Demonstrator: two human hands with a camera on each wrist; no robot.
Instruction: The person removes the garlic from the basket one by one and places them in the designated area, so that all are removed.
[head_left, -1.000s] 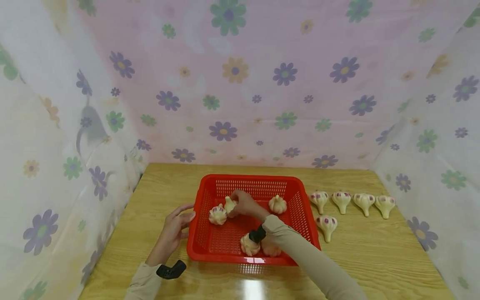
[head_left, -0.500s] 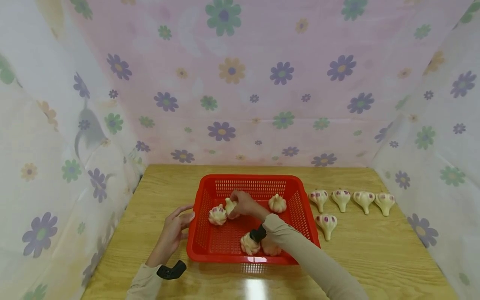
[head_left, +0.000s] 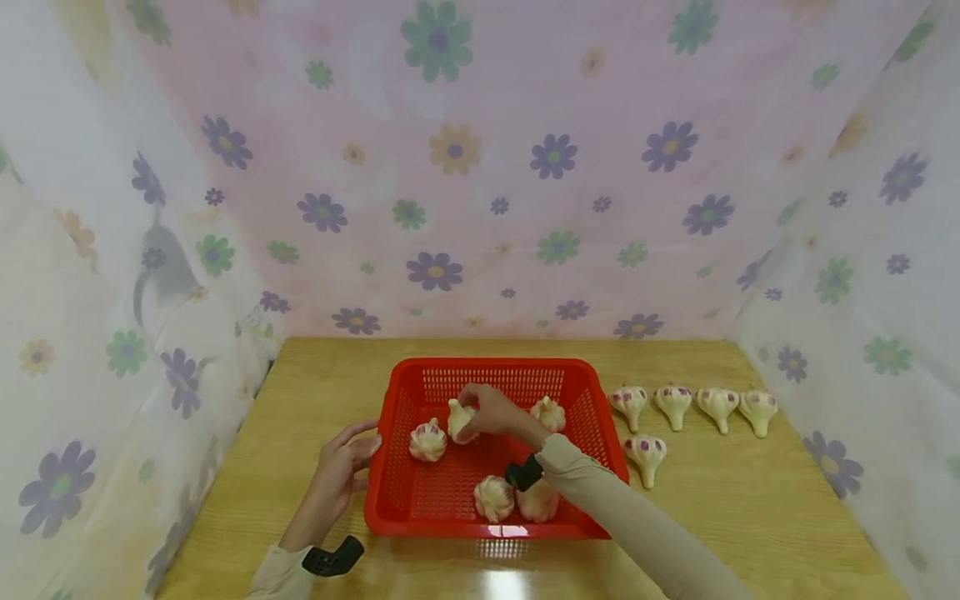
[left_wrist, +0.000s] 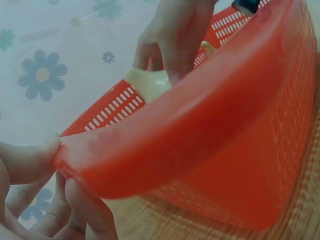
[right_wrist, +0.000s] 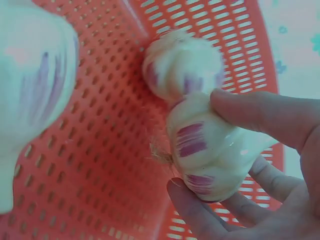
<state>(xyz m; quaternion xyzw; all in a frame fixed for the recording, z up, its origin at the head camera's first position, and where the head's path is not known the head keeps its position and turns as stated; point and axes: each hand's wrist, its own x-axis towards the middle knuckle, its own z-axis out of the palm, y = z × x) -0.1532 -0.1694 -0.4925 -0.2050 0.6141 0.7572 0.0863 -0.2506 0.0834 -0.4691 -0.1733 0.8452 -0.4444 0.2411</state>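
Inside red rectangular perforated plastic basket (head_left: 420, 529), white purple-streaked garlic head (right_wrist: 212, 155) is clamped in R hand's (head_left: 491, 411) grip, thumb opp. fingers; 4 similar bulbs (head_left: 427, 442) lie nearby. L hand's (head_left: 337, 469) grip pinches basket's L rim. R of basket, 5 more bulbs (head_left: 717, 404) lie on light-brown wood-grain bench (head_left: 735, 508).

This is a curtained-off work nook; whether a home, lab or workshop lies beyond cannot be told. Flower-printed sheets (head_left: 487, 167) hang on three sides of a wood-grained bench (head_left: 750, 508).
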